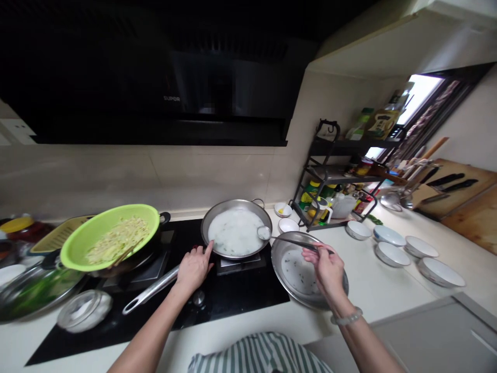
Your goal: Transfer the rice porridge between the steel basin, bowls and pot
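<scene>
A steel pan full of white liquid stands on the black hob. My left hand is closed around the pan's long handle near where it meets the pan, the index finger stretched toward the rim. My right hand is closed on the handle of a metal ladle, whose bowl rests at the pan's right rim with some white liquid in it. Under my right hand lies a wide steel plate with a few dark bits on it.
A green colander of pale strips sits over a dark pot on the left. Nearby are a glass lid and a steel dish of greens. Several white bowls line the right counter. A condiment rack and knife board stand behind.
</scene>
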### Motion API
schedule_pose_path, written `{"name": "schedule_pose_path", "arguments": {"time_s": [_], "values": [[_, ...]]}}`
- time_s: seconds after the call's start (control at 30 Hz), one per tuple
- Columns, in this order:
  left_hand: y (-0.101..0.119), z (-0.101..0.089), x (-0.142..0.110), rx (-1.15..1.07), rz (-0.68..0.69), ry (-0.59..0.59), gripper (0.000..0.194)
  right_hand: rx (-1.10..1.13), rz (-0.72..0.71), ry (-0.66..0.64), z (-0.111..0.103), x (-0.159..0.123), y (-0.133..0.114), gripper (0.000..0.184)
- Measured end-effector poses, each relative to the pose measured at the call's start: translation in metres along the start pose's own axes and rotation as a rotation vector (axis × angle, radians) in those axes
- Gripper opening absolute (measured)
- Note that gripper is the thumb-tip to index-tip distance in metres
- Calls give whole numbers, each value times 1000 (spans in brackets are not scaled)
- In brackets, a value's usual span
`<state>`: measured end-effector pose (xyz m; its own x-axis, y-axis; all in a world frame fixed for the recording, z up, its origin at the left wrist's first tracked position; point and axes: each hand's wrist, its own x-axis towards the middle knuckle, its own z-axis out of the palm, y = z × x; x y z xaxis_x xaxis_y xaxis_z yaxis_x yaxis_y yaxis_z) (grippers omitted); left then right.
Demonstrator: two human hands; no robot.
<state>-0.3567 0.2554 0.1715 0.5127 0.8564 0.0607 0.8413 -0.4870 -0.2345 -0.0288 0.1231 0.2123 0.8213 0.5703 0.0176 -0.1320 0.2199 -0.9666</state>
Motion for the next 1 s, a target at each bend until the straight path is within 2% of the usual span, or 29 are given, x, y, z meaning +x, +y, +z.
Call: {"name": "schedule_pose_path", "arguments": {"time_s": [0.2, 0.3, 0.37, 0.5, 0.67, 0.73, 0.8, 0.87, 0.93, 1.0], "values": [[-1, 1, 1, 1, 4, -2, 63, 41, -60, 142, -43, 4, -11, 26], [-1, 0, 0, -2, -1, -12, 62, -93, -116, 189, -69, 4, -2, 30], [-1, 0, 0, -5, -6, -20, 62, -238, -158, 173, -84, 1, 9, 31], [0, 0, 0, -9, -6, -32, 62, -511, -321, 38, -110, -12, 32, 34], [0, 1, 1, -3, 1, -24, 63, -756, -719, -291, -130, -30, 50, 23], [0, 2, 1, -2, 2, -19, 63, -778, -798, -385, -134, -33, 52, 22], [0, 1, 1, -3, 0, -18, 63, -761, -739, -336, -133, -33, 51, 22], [0, 1, 1, -3, -2, -13, 63, -674, -557, -138, -128, -29, 45, 24], [0, 1, 1, -5, -3, -8, 63, -486, -347, 90, -116, -22, 34, 26], [0, 0, 0, -7, -3, -8, 63, -252, -212, 212, -99, -15, 21, 24]]}}
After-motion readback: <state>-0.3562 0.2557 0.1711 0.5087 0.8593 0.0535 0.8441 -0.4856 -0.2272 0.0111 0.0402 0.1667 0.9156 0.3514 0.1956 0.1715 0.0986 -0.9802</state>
